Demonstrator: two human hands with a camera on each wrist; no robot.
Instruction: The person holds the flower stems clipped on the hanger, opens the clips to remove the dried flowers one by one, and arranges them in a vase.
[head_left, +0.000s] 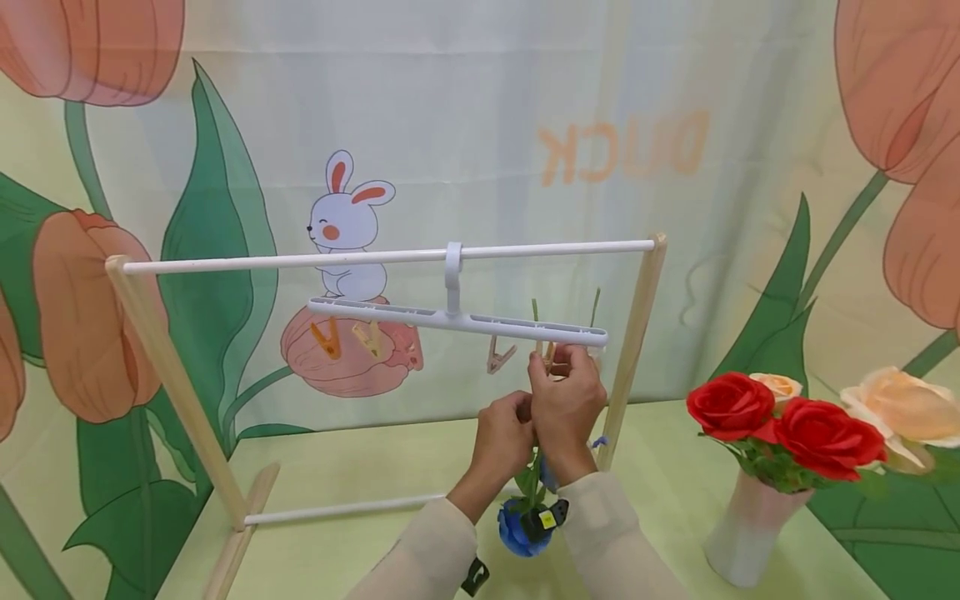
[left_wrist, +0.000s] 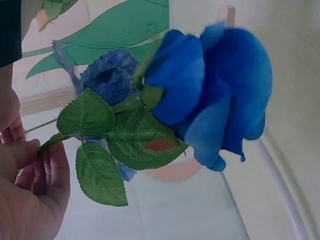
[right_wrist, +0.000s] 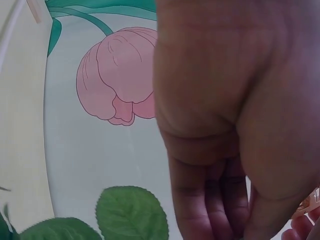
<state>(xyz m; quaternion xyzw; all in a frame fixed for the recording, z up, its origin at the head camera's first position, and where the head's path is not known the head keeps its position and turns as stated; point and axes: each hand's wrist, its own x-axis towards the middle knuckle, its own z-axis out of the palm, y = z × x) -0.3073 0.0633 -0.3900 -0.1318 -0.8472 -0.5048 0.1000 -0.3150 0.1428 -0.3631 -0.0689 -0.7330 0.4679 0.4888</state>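
Your left hand (head_left: pixel 504 433) pinches the green stem of a blue rose (left_wrist: pixel 220 90) between thumb and fingers; the bloom hangs head down below your wrists, its leaves (left_wrist: pixel 85 117) between stem and flower. Your right hand (head_left: pixel 567 400), just above and beside the left, has its fingers bent round a light-orange clothespin (head_left: pixel 550 358) under the right part of a grey hanger (head_left: pixel 450 319). The stem's tip rises behind the hanger. A second blue flower (left_wrist: pixel 111 75) is just behind the rose you hold.

The hanger hooks over the white rail (head_left: pixel 300 262) of a wooden-sided rack (head_left: pixel 180 392) and tilts, its right end lower. Along it you have orange (head_left: pixel 326 340), yellow (head_left: pixel 369 338), pink (head_left: pixel 414 347) and beige clothespins (head_left: pixel 500 357). To your right, a vase (head_left: pixel 746 533) of red and peach roses (head_left: pixel 828 437) stands on the green table (head_left: pixel 360 462).
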